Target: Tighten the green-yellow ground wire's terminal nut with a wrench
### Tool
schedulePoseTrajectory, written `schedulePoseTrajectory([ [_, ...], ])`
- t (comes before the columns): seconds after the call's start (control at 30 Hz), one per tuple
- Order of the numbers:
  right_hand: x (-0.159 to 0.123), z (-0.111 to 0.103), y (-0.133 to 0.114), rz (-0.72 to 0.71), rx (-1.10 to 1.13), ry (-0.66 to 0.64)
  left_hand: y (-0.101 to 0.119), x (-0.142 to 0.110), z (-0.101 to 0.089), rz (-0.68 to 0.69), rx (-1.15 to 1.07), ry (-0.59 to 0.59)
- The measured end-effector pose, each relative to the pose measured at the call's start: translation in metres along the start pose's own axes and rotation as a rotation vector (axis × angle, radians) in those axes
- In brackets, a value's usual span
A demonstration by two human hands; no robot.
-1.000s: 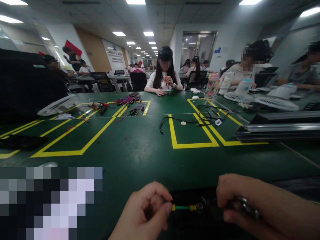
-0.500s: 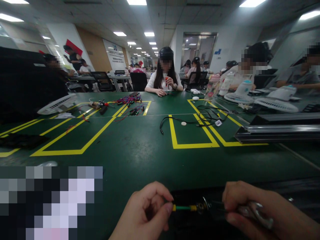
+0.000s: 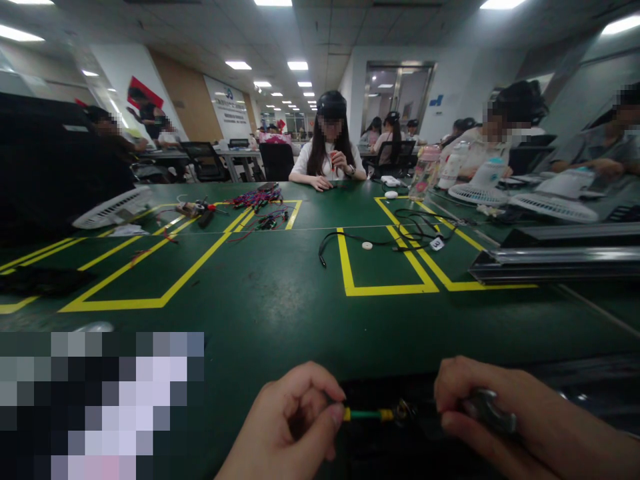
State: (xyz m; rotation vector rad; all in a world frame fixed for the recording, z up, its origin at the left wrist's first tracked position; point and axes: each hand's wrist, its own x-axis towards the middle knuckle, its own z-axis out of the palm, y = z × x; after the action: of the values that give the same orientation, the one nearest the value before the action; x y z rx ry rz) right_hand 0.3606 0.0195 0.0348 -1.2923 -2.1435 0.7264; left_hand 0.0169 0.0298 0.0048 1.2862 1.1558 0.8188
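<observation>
My left hand (image 3: 293,423) is at the bottom centre, its thumb and forefinger pinched on the left end of a short green wire (image 3: 364,415) with yellow ends. My right hand (image 3: 493,417) is curled round the shiny metal handles of a small hand tool (image 3: 480,408). The tool's dark nose meets the wire's right yellow end at about the middle between both hands. Both hands hover over a dark patch at the near edge of the green table (image 3: 280,307).
Yellow tape boxes mark the table. A black cable (image 3: 395,240) and a small white disc (image 3: 367,246) lie mid-table; coloured wires (image 3: 257,200) and a white fan (image 3: 115,208) lie farther left. A black metal rail (image 3: 555,263) runs along the right. Several people sit at the far side.
My right hand slid slightly right and then back left along the tool handles. The left hand and the green wire have stayed where they were.
</observation>
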Motion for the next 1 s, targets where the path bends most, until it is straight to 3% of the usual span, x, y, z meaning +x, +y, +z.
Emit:
schedulePoseTrajectory([
  [0.47,0.029,-0.026,-0.023,-0.212,0.028,-0.145,0.0,0.0,-0.001,0.009,0.009,0.006],
  [0.67,0.05,-0.04,-0.045,-0.281,-0.129,-0.353,0.001,-0.001,-0.001,0.003,0.015,0.002],
  [0.77,0.055,-0.045,-0.048,-0.25,-0.154,-0.4,-0.001,-0.001,-0.002,-0.004,0.023,0.008],
  [0.87,0.048,-0.052,-0.037,-0.174,-0.062,-0.312,-0.003,0.0,-0.002,0.01,0.027,0.014],
  [1.0,0.026,-0.054,-0.015,-0.076,0.046,-0.08,-0.001,0.0,-0.002,0.011,0.022,0.005],
])
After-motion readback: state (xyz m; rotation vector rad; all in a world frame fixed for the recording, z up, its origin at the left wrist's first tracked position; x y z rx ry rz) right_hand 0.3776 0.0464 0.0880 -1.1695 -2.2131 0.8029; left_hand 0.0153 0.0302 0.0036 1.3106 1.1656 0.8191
